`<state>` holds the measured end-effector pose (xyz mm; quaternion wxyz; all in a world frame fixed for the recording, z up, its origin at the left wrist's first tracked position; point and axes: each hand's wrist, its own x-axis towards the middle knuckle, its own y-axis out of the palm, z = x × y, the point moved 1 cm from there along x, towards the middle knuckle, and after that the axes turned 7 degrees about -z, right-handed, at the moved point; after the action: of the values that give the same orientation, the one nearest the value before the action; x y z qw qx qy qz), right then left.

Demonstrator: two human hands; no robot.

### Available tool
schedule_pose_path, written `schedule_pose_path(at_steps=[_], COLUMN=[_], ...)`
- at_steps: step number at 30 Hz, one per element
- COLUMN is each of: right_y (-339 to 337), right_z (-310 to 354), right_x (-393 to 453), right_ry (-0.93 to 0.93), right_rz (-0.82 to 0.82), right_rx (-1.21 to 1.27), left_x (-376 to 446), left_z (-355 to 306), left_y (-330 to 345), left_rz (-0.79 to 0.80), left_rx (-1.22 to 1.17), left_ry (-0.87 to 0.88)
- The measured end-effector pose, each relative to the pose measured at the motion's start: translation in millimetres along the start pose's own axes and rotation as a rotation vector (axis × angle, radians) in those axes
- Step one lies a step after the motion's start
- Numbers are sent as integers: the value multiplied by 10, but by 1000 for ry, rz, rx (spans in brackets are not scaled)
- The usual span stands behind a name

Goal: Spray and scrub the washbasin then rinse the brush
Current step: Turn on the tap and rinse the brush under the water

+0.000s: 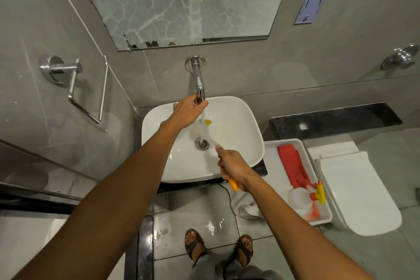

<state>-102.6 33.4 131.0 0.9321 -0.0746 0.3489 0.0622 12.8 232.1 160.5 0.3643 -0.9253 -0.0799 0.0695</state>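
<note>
The white washbasin [241, 120] sits below a chrome wall tap [199, 79]. My left hand [186, 112] grips the tap's end, and water runs down from it into the bowl. My right hand [231, 167] is closed on the brush's yellow handle [233, 184]. The brush head [205, 125], white bristles with a yellow tip, lies in the water stream just above the drain [201, 143]. The spray bottle [301, 198] with a yellow and red trigger lies in a white tray at the right.
The white tray [272, 161] also holds a red cloth [292, 163]. A closed toilet [361, 191] stands right of it, under a black ledge [334, 120]. A chrome towel holder [75, 84] sticks out of the left wall. The floor by my sandalled feet [219, 250] is wet.
</note>
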Motion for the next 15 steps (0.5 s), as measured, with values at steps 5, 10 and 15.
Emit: schedule_pose_path(at_steps=[5,10,15], right_y=[136,82,-117], right_z=[16,-29,-143], right_x=[62,173,164], right_ry=[-427,-264,266], right_rz=[-341,-298,169], right_rx=[-775,-529,441], left_x=[-12,-1,-9], left_z=[-18,2,17], left_y=[-14,-22,-5], left_rz=[-3,4,10], left_rx=[22,28,32], left_ry=[-11,-15,-18])
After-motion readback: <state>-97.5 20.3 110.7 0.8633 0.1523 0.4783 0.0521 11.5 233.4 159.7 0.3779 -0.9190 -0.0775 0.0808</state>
